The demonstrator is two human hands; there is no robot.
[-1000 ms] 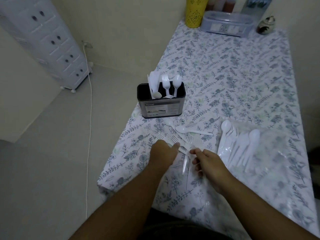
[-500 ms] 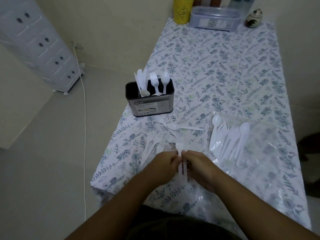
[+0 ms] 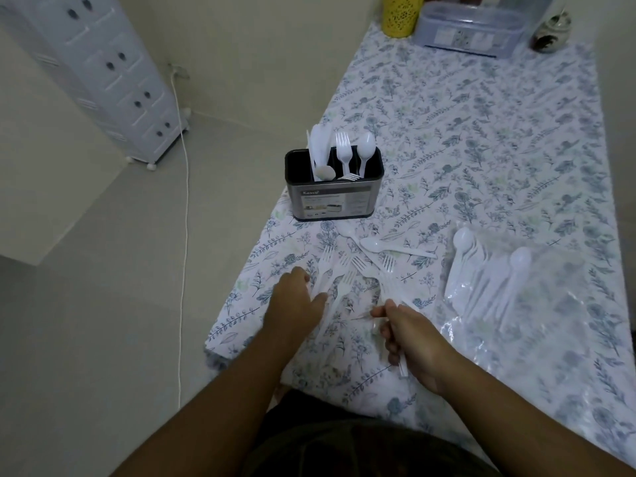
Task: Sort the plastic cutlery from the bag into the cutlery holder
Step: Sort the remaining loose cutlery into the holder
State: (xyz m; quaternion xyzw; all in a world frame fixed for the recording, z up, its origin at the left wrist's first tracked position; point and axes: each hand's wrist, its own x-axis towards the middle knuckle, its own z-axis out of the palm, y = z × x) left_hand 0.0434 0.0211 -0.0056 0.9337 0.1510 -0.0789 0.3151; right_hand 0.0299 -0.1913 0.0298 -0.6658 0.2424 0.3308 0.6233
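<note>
Reaching over the loose white plastic forks (image 3: 339,280) on the floral-clothed bench (image 3: 481,139), the left hand (image 3: 297,301) lies open, fingers spread on their handles. The forks run lengthwise away from the person, tines toward the black rectangular cutlery holder (image 3: 333,192) straight ahead. The right hand (image 3: 411,339), nearer the clear plastic bag (image 3: 537,304), has its grip closed round white cutlery handles.

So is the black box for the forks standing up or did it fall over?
Standing up. The cutlery holder sits flat on the tablecloth, open top upward, with a fork and spoon sticking up.
</note>
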